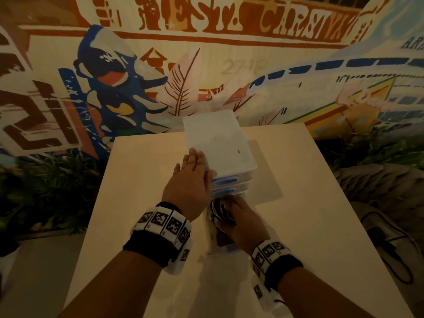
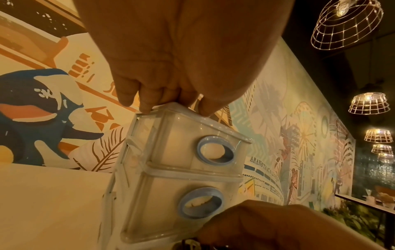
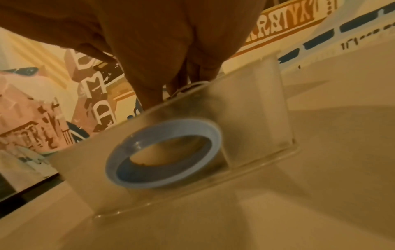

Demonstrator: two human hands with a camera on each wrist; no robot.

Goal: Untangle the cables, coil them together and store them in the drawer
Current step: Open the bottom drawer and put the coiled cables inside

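Wristbands [image 1: 164,228] with black-and-white markers sit nearest the head camera, one on each forearm. Just beyond them, at the 6 o'clock side of the drawer unit [image 1: 221,140], the bottom drawer [image 1: 223,245] is pulled out over the pale counter [image 1: 142,180]. The right hand [image 1: 241,222] reaches down into it, fingers curled over the dark coil of cables [image 1: 219,212]; blur hides how firm that grip is. The right wrist view adds what the head view cannot: the drawer's clear front wall [image 3: 245,121] with its blue ring pull [image 3: 164,154], and a pale cable loop [image 3: 192,86] at the fingertips just above the rim.

Further out, the left hand [image 1: 192,177] lies with fingers spread flat on the 7 o'clock corner of the unit's white lid. From the left wrist view, the fingertips [image 2: 147,104] press on the lid edge, and two closed clear drawers are stacked below, each with a blue ring, the upper [image 2: 215,150] and the lower [image 2: 200,203]. The head view shows only slivers of those.

Beyond the counter, at 12 o'clock, a painted mural [image 1: 206,53] fills the wall. Only the left wrist view catches the wire-cage lamps [image 2: 346,23] hanging at 2 o'clock.
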